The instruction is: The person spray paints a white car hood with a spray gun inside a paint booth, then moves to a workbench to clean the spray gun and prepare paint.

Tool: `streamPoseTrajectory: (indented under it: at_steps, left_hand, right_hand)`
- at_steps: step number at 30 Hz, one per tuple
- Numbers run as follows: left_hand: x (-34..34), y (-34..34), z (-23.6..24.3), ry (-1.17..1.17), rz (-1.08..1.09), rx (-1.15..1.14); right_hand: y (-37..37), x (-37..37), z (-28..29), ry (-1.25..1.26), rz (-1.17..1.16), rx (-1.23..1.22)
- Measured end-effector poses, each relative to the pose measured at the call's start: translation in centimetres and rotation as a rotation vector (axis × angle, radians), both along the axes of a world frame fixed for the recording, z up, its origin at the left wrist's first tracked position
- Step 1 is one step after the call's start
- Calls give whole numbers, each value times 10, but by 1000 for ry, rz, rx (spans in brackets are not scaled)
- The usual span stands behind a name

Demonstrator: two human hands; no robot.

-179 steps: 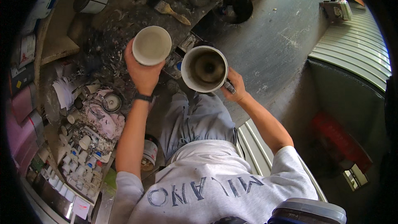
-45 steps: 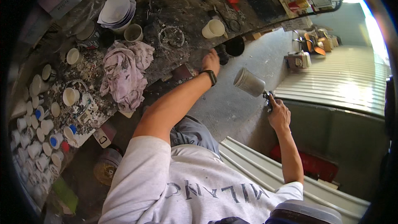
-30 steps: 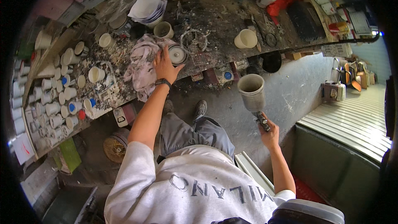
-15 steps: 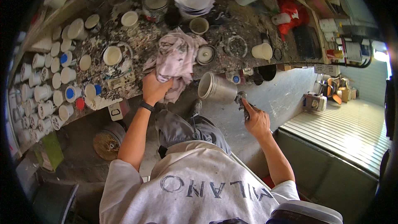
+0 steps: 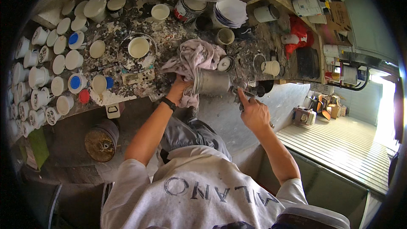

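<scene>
A crumpled, stained pink rag point(image 5: 197, 55) is gripped in my left hand point(image 5: 181, 90), with a loose end hanging below the fingers. My right hand point(image 5: 256, 114) is closed around the handle of a spray gun point(image 5: 238, 95). Its grey, cloudy cup point(image 5: 214, 82) lies tipped on its side, mouth toward my left hand. Rag and left hand meet the cup's rim; whether cloth reaches inside is hidden. Just beyond the cup, a round lid with a centre knob point(image 5: 225, 63) sits by the bench edge.
The paint-crusted bench point(image 5: 127, 80) carries many lidded white tubs point(image 5: 40, 76) at left and an open cream-filled tub point(image 5: 138, 47) nearer the middle. Stacked paper filters point(image 5: 230, 10) stand at the back. Below the bench is a round drum point(image 5: 101, 141). A white cup point(image 5: 270, 68) sits at right.
The spray gun and cup have moved left, so the cup's mouth now meets the rag and my left hand. The view has shifted somewhat.
</scene>
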State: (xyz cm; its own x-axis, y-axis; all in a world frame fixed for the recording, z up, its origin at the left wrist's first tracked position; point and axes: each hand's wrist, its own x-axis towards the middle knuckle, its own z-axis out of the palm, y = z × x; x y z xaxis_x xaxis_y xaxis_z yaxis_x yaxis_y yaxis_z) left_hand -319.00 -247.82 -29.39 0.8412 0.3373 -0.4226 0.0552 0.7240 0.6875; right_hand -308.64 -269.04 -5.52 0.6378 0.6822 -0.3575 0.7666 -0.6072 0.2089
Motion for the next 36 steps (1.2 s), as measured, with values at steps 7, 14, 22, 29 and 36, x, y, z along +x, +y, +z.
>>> streamPoseTrajectory:
  at_steps: [7,14,22,29,36]
  left_hand:
    - [14,27,8,75,-208,738]
    - [4,23,4,-182,-156,1018]
    - [13,11,-29,92,-172,1353]
    - [14,26,57,-36,-160,-459]
    - [-10,49,50,-82,-140,-637]
  right_hand:
    - [30,28,13,214,99,-265]
    - [109,120,30,825,-496,-741]
    - [34,42,16,283,-25,-405]
    - [-46,-42,-48,172,-264,249]
    - [-61,-54,-66,243,-345,802]
